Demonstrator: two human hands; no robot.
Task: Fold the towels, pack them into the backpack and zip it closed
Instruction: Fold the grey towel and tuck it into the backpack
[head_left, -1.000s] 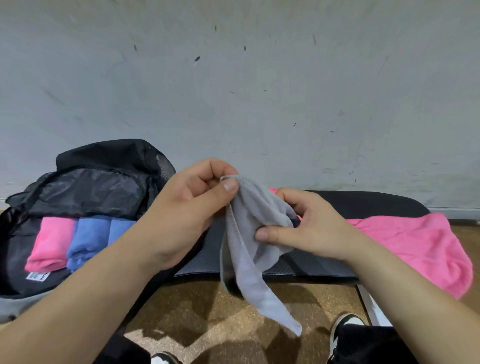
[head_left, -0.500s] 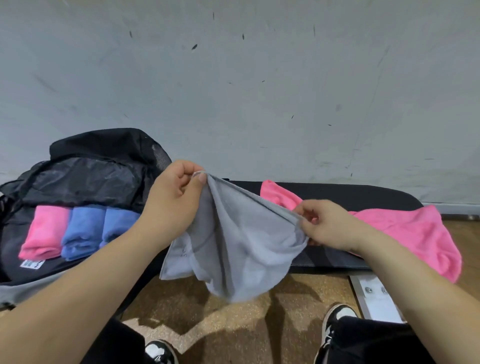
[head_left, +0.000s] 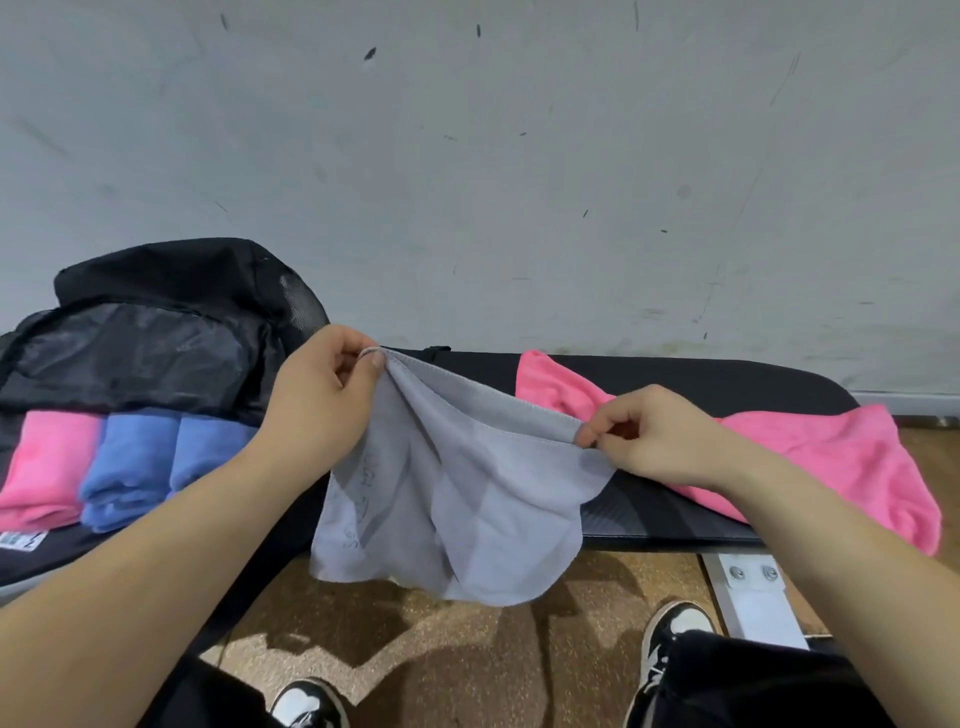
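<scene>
**Grey towel (head_left: 457, 493).** It is held in the air in front of the desk (head_left: 675, 374), above the floor (head_left: 467, 654), and stretched along its stitched top hem between both hands. The left hand (head_left: 322, 410) pinches one upper corner between the thumb and curled fingers. The right hand (head_left: 654, 436) pinches the hem at or near the other corner, though the fingers hide the exact corner. Below the hem the cloth sags in the middle and hangs in loose folds.

**Handling, as judged.**
- The cloth is thin, light and wholly limp, so it has no stiffness to keep a shape. A fold will likely fall open unless it is laid flat and pressed on the desk.
- The surface looks like a fine nap and not slippery, so a fingertip pinch appears sufficient.
- It is not fragile.
- The best holds are the two corners of the hem, which is the firmest line. A grip at mid-edge would let the corners droop and skew the fold.

**Backpack (head_left: 145, 343).** It lies open to the left of the hands. Inside, side by side, are a folded pink towel (head_left: 47, 462) and two folded blue towels (head_left: 130, 467).

**Loose pink towel (head_left: 831, 457).** It lies unfolded on the desk at the right, with one end draped over the front edge.

**Stage, as judged.** The grey towel is spread ready for its first fold. One more towel is waiting and the zip is not yet closed.
</scene>
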